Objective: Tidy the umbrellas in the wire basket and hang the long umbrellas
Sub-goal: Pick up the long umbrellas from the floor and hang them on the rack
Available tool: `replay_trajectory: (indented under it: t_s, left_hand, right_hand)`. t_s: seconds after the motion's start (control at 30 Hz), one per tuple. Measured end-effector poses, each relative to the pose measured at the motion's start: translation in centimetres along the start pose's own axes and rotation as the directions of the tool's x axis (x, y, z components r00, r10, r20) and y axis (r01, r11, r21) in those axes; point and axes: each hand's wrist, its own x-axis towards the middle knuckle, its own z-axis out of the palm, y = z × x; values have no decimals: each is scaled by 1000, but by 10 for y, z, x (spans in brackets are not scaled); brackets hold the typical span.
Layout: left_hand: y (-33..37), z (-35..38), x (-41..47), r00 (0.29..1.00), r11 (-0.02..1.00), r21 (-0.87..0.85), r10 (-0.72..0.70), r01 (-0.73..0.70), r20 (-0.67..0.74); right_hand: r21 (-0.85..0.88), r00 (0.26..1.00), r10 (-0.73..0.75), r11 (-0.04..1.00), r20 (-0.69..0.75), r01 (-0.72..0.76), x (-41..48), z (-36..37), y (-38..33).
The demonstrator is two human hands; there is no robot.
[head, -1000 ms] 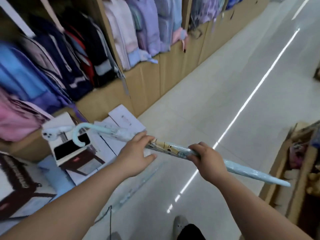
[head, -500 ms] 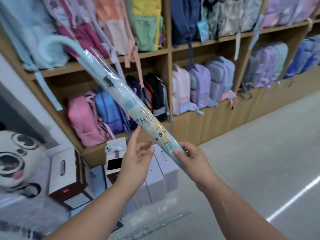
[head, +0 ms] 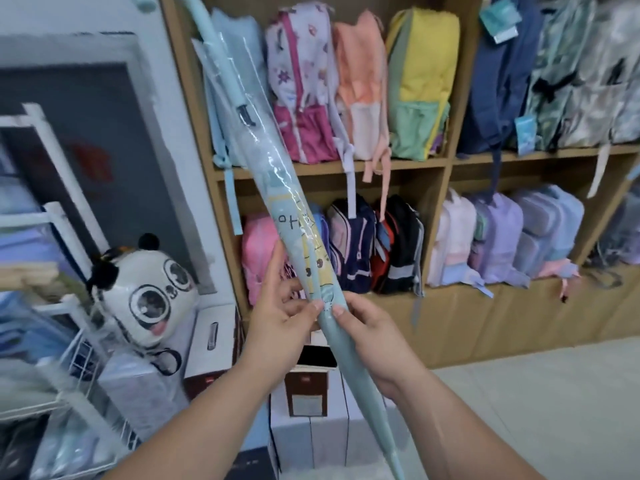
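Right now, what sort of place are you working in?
Most likely a shop, probably its bag aisle: wooden shelves packed with rows of backpacks, boxes stacked on the floor below, and the umbrella sealed in clear plastic wrap like unsold stock.

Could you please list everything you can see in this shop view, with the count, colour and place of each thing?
long umbrella: one, pale blue in a clear plastic sleeve, held slanting, handle top left, tip bottom right.
backpacks: many, pink, lilac, orange, yellow-green, navy and others, in two rows on the shelves.
wooden shelf unit: one, light brown, across the back.
panda face: one, white and black, left, above the boxes.
wire rack: one, white, far left.
boxes: several, mostly white, on the floor behind the hands.
floor: pale grey, lower right.
left hand: holds the umbrella mid-length, thumb in front.
right hand: grips the umbrella beside the left hand.
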Motion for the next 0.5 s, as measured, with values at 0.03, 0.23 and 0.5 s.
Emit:
replay_trajectory:
  t_s: [0.03, 0.23, 0.5]
  left_hand:
    - [5, -14, 6, 1000, 1000, 2, 19, -19, 6]
    - [45, -122, 45, 992, 990, 61, 127, -126, -16]
    - [107, -271, 107, 954, 962, 130, 260, -242, -150]
  right_hand:
    - [0, 1000, -16, 1000, 5, 16, 7, 13, -4]
    - [-98, 989, -148, 984, 22, 150, 43, 121, -38]
    - [-364, 925, -381, 861, -2, 354, 85, 249, -21]
